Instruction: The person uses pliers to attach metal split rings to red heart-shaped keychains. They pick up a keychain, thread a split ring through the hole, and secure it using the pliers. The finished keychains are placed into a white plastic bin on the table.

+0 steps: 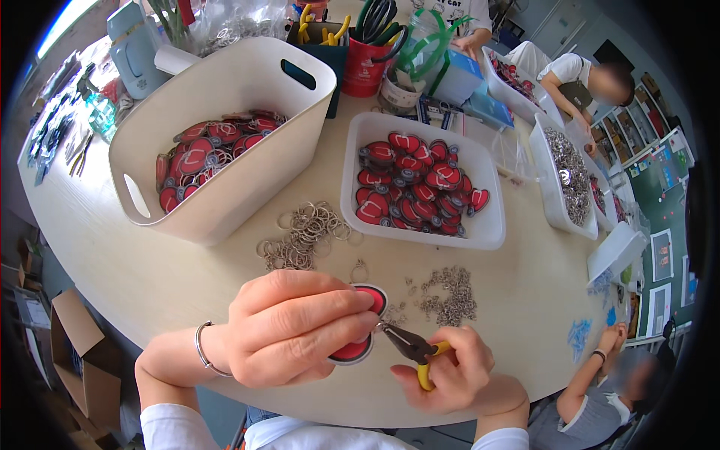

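Note:
My left hand (292, 326) is closed on a red charm with a black and white border (352, 351), partly hidden behind the fingers. In my right hand (454, 375) are pliers (407, 343) with dark jaws and yellow handles, their tip touching the charm's edge beside a small metal piece. Just beyond my hands lies a loose pile of metal split rings (304, 234), with one ring set apart. To its right is a heap of small metal links (448, 296). A shallow white tray (480, 238) behind them holds many red charms (420, 180).
A tall white bin (247, 180) at left contains red charms with rings. Behind stand a red cup of scissors (365, 67) and a blue bottle (135, 49). A white tray of metal parts (551, 202) is at right. Other people sit around the table; a cardboard box (86, 360) is lower left.

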A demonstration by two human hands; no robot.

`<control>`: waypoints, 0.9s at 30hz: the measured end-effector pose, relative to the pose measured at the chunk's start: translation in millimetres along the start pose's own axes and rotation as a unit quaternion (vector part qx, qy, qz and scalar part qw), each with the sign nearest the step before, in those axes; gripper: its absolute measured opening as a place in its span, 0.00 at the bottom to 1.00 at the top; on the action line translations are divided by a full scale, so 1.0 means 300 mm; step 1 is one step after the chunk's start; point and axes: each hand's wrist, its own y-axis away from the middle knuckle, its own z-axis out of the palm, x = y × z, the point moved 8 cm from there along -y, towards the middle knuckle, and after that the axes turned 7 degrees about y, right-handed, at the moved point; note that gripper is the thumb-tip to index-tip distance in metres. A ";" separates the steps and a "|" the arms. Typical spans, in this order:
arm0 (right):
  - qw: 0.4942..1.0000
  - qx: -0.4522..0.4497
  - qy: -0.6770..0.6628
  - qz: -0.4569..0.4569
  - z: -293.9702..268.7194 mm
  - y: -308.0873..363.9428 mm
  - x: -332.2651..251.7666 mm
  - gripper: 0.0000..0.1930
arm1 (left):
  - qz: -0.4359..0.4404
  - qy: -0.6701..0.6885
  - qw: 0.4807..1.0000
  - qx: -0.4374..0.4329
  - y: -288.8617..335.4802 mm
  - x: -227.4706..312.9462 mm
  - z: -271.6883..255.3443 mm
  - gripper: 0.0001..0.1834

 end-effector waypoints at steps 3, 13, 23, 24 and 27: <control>0.997 -0.039 -0.061 0.024 0.004 -0.013 0.016 0.18 | 0.007 0.013 1.000 -0.027 -0.007 -0.002 -0.011 0.17; 0.984 -0.101 -0.147 0.004 -0.003 -0.039 0.056 0.20 | 0.023 0.060 0.995 -0.070 -0.010 -0.004 -0.015 0.10; 0.976 -0.081 -0.200 0.037 -0.001 -0.039 0.057 0.16 | 0.022 0.078 0.994 -0.079 -0.002 0.003 -0.014 0.11; 0.976 -0.082 -0.199 0.035 -0.002 -0.041 0.056 0.16 | 0.019 0.085 0.993 -0.078 -0.003 0.003 -0.014 0.11; 0.976 -0.082 -0.201 0.033 -0.001 -0.043 0.056 0.16 | 0.013 0.101 0.992 -0.069 -0.004 0.003 -0.012 0.11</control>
